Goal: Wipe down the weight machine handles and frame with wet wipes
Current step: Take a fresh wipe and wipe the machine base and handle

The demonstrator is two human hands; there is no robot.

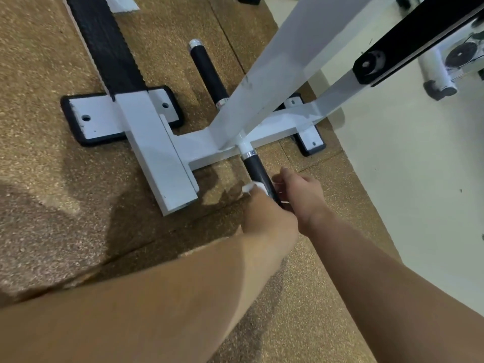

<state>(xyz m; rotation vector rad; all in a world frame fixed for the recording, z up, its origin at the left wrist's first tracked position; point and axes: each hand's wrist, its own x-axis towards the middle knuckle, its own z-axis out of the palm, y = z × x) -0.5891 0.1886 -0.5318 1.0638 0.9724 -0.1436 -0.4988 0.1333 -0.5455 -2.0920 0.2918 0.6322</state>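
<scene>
The left hand [267,218] curls its fingers, pressing a wet wipe [252,186] round the near black handle [255,170]. The right hand [301,195] grips the handle's near end. Best to wrap fully, twisting toward the white frame [157,142].

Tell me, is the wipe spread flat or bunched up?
Bunched: the wet wipe sticks out crumpled from the left hand on the handle.

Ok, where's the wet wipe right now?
Head view, below centre: the wet wipe is bunched in the left hand, pressed against the near black handle on its left side, with the right hand gripping that handle opposite.
</scene>
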